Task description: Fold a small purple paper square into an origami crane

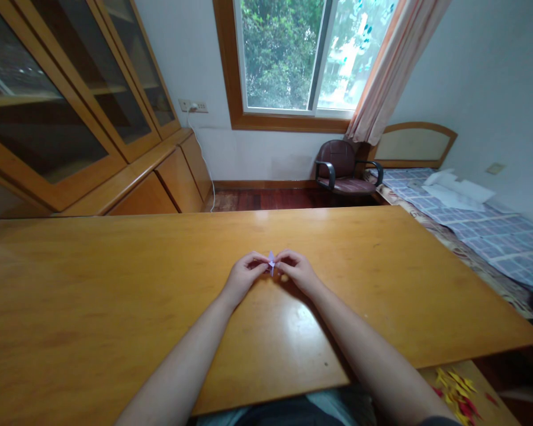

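A small folded piece of purple paper (272, 264), with points at its top and bottom like an origami crane, is held just above the wooden table (115, 307). My left hand (247, 272) pinches its left side between thumb and fingers. On the other side my right hand (296, 269) pinches the right tip the same way. The paper's finer folds are too small to make out, and its side parts are covered by my fingertips.
Yellow and red folded paper pieces (457, 393) lie on a lower surface at the bottom right. A brown armchair (344, 168) stands beyond the table's far edge. To the right is a bed (479, 231); a glass-door cabinet (93, 94) lines the left.
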`<state>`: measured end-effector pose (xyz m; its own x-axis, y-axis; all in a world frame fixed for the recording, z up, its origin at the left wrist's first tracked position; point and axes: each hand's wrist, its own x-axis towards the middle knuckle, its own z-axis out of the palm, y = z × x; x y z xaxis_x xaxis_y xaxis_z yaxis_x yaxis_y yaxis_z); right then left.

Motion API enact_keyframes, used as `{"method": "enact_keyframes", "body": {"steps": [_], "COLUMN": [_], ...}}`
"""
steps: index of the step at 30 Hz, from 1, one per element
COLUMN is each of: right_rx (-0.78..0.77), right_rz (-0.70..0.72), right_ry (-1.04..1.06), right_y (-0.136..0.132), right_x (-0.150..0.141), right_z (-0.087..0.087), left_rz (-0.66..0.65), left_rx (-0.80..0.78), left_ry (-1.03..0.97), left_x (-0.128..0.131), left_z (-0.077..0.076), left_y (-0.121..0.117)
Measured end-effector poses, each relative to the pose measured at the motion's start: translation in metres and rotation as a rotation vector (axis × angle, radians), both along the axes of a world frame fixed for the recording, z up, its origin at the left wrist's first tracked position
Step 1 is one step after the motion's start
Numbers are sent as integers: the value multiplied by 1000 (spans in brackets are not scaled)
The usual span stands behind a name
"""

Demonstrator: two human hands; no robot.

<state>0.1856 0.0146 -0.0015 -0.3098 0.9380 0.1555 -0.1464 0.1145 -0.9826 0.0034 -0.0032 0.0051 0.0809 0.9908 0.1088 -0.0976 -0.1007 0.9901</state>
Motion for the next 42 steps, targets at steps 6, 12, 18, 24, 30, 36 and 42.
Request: {"method": "enact_keyframes", "body": {"steps": [6, 12, 18, 24, 30, 36, 42], "right_rx": [17, 21, 4, -3, -2, 5, -20], "right_rz": [3, 22, 3, 14, -10, 2, 3], "right_ry": [-12, -26, -38, -39, -52, -67, -46], "right_y": [0, -1, 0, 2, 4, 3, 2], "right_x": [1, 1, -2, -1, 0, -1, -2], "right_z": [2, 5, 4, -2, -7, -6, -3], "left_rz": [23, 59, 67, 63, 19, 19, 37], "left_rx": [-8, 97, 45, -53, -89, -86, -80], "left_ry": [13, 95, 104, 11, -34, 17, 33], "left_x": [1, 1, 3, 3, 2, 2, 3], "left_z": [-3, -4, -5, -10, -7, -7, -9], "left_y": [1, 1, 0, 3, 2, 3, 4]}}
